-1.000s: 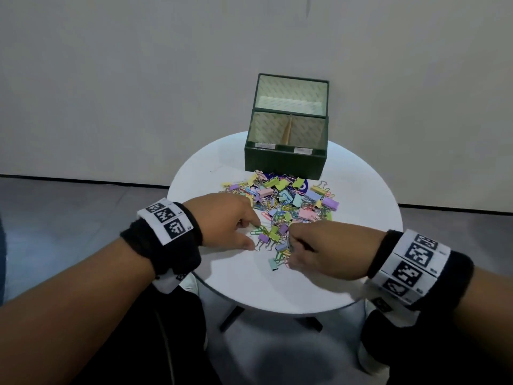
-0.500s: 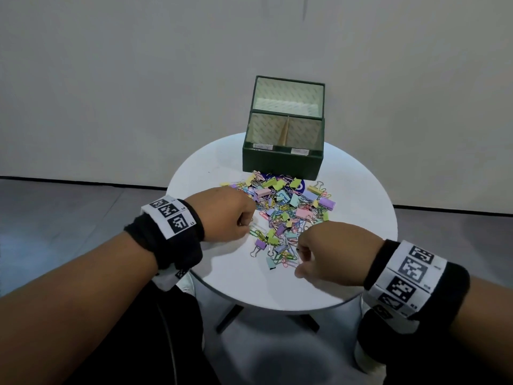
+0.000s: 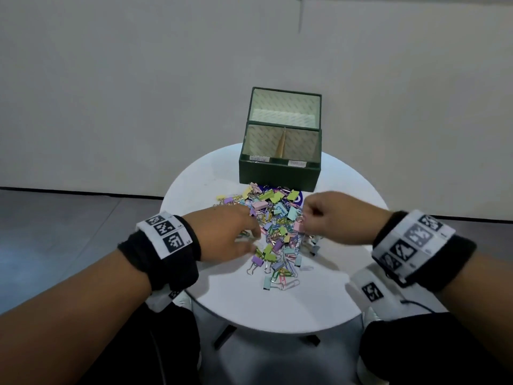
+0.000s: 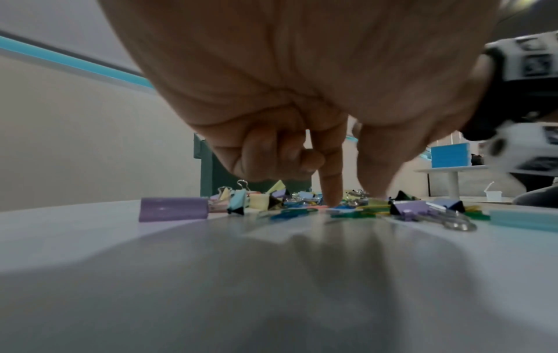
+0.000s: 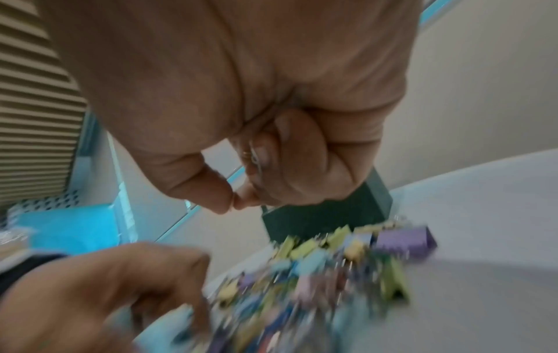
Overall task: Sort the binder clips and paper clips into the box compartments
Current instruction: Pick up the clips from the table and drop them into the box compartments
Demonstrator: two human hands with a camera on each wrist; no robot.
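Observation:
A mixed pile of pastel binder clips and coloured paper clips [image 3: 274,232] lies mid-table in front of a dark green box [image 3: 279,173]. The box has two front compartments split by a divider, and its lid stands open behind. My left hand [image 3: 254,240] is down at the pile's left side; in the left wrist view its index fingertip [image 4: 332,200] presses on flat paper clips, the thumb stands beside it and the other fingers are curled. My right hand [image 3: 305,218] hovers over the pile's right side as a fist. In the right wrist view a thin wire clip [image 5: 251,152] shows inside its curled fingers.
The round white table [image 3: 277,307] is small, with its rim close behind my wrists and the floor below. A plain wall stands right behind the box. A lilac binder clip [image 4: 173,209] lies apart at the pile's left edge.
My right hand has lifted off the pile's near edge and moved forward towards the box, fingers curled. My left hand, a raised fist half a second ago, has come back down onto the pile.

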